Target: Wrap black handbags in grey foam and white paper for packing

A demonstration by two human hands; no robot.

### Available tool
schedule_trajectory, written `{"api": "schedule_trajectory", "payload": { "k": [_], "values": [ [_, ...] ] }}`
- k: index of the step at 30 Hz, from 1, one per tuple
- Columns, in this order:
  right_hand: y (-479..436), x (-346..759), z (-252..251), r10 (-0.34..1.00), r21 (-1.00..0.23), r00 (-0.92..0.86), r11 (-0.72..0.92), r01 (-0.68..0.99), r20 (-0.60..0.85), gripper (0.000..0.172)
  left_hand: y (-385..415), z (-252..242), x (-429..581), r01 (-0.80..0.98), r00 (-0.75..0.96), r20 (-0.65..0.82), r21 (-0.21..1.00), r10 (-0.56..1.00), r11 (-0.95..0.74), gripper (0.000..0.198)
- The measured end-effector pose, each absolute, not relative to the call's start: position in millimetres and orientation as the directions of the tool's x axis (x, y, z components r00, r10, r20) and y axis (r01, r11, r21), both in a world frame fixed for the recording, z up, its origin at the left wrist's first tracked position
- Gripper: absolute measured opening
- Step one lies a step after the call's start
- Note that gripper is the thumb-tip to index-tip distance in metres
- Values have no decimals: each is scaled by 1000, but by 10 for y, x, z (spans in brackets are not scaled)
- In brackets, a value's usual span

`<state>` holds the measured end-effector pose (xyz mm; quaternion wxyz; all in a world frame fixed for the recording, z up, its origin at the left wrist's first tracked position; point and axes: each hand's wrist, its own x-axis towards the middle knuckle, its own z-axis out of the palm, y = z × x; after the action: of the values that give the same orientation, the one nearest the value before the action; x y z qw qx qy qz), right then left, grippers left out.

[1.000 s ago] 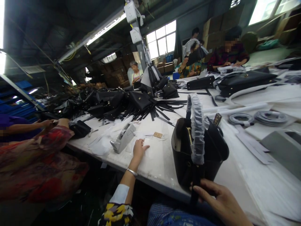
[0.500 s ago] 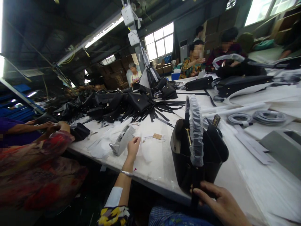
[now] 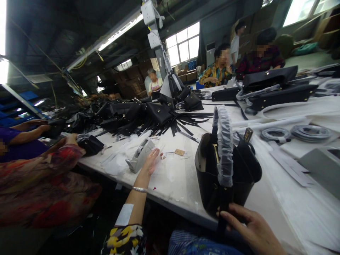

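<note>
A black handbag (image 3: pixel 209 177) stands open on the white table (image 3: pixel 177 184) in front of me, its handle wrapped in clear foam sheet (image 3: pixel 224 148). My right hand (image 3: pixel 251 230) grips the bag's lower near edge, fingers curled round it. My left hand (image 3: pixel 150 162), with a bracelet on the wrist, hovers with fingers spread just right of a grey tape dispenser (image 3: pixel 140 156), above thin white sheets. A small brown tag (image 3: pixel 179 152) lies between that hand and the bag.
A heap of black bags and straps (image 3: pixel 148 117) covers the table's far middle. More bags (image 3: pixel 276 88) lie at the back right, grey coils (image 3: pixel 309 131) at right. A person in red (image 3: pixel 39 184) works at my left; others sit at the far side.
My left hand lifted off the sheets, pinched at them, then opened beside the tape dispenser. My right hand kept its hold on the bag. Workers across the table laid a bag down.
</note>
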<state>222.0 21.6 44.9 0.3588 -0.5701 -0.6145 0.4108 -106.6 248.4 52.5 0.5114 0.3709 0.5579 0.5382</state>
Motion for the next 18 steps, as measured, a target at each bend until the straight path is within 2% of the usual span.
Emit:
{"api": "schedule_trajectory", "payload": {
  "k": [6,11,13,18],
  "values": [
    [219,2209,414,992,-924,-101,-33,381,-77,43,2131,547,-586,-39,-69,-96,995,993,94,54],
    [133,2157,445,980,-954,-91,-150,261,-179,50,1311,582,-164,17,197,-122,993,973,121,35],
    [99,2119,522,985,-964,-92,-120,236,-145,46,979,565,-50,29,277,-164,986,947,163,29],
    [81,2046,620,986,-970,-134,-62,235,-95,49,453,484,56,23,401,-221,973,889,231,28]
  ]
}}
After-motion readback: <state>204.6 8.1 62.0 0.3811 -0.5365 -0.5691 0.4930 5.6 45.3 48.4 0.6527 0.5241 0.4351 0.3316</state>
